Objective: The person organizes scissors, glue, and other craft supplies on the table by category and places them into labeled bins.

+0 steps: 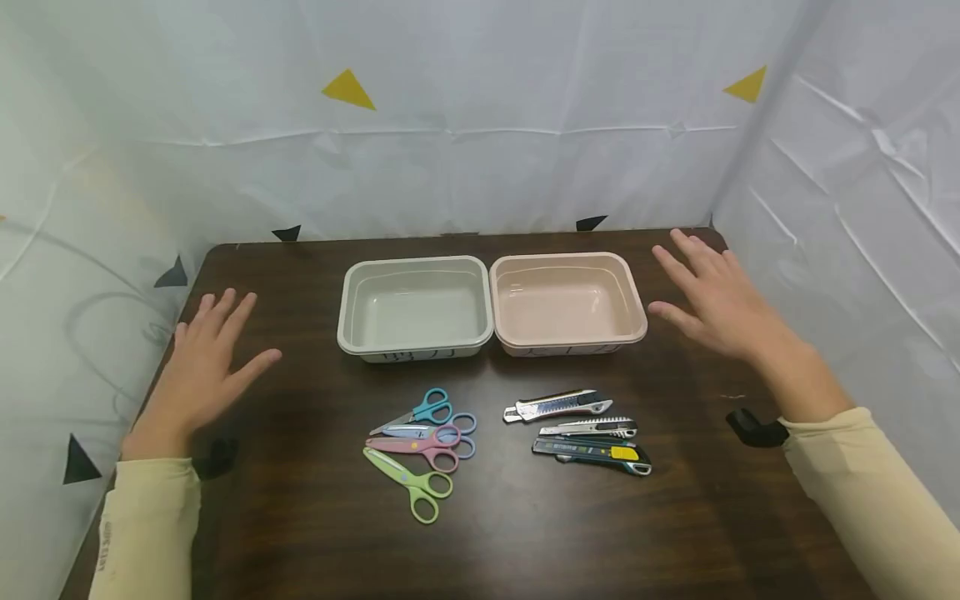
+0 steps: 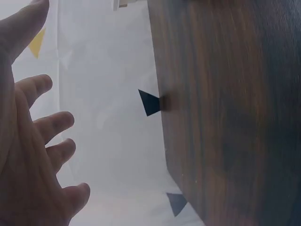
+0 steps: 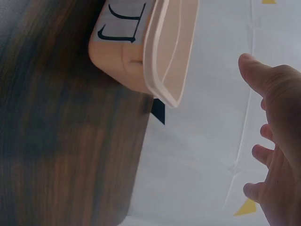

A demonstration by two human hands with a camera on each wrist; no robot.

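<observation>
My left hand [image 1: 198, 371] hovers over the table's left side, fingers spread and holding nothing. To the right of the pink tub, my right hand [image 1: 720, 300] is raised with its fingers apart, also holding nothing. Between the hands lie teal scissors [image 1: 432, 407], blue scissors [image 1: 465, 423], pink scissors [image 1: 408, 445] and green scissors [image 1: 405, 477], partly overlapping. Right of them are several box cutters: a silver one [image 1: 558, 406], a smaller silver one [image 1: 588, 428] and a dark one with a yellow slider [image 1: 592, 452], which partly covers another.
A grey-white tub [image 1: 416, 346] and a pink tub [image 1: 570, 343] stand side by side at the back of the brown table [image 1: 510, 550]. Labels with dark writing are on their fronts. White sheeting [image 1: 450, 183] surrounds the table on the back and both sides.
</observation>
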